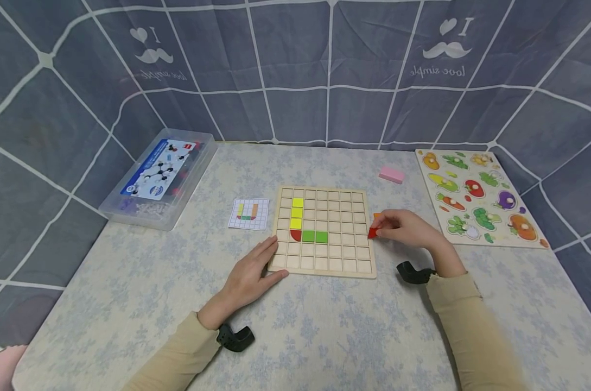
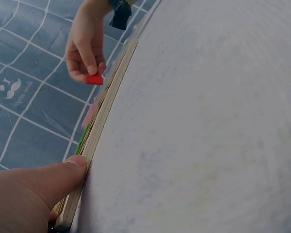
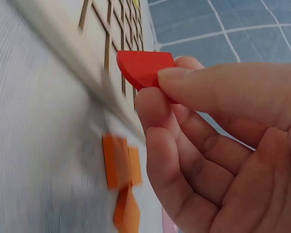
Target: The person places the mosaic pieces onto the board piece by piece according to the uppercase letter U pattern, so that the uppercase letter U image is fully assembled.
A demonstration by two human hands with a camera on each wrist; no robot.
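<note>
A wooden grid board (image 1: 346,253) lies flat on the table. In its cells sit several yellow squares (image 1: 297,202) in a column, a red quarter-round piece (image 1: 296,235) below them, and two green squares (image 1: 321,237) beside that. My left hand (image 1: 246,276) rests at the board's lower left corner, fingers along the left side and thumb on the near edge. Between thumb and fingertips, my right hand (image 1: 406,231) pinches a red quarter-round block (image 3: 141,68) just off the board's right edge. Orange blocks (image 3: 120,162) lie on the table under that hand, mostly hidden in the head view.
A small pattern card (image 1: 248,224) lies left of the board. Behind the board's right corner is a pink block (image 1: 391,175). A clear plastic box (image 1: 178,214) stands at the back left, and a vegetable puzzle board (image 1: 476,206) lies at the back right. Hanging cloth borders the table.
</note>
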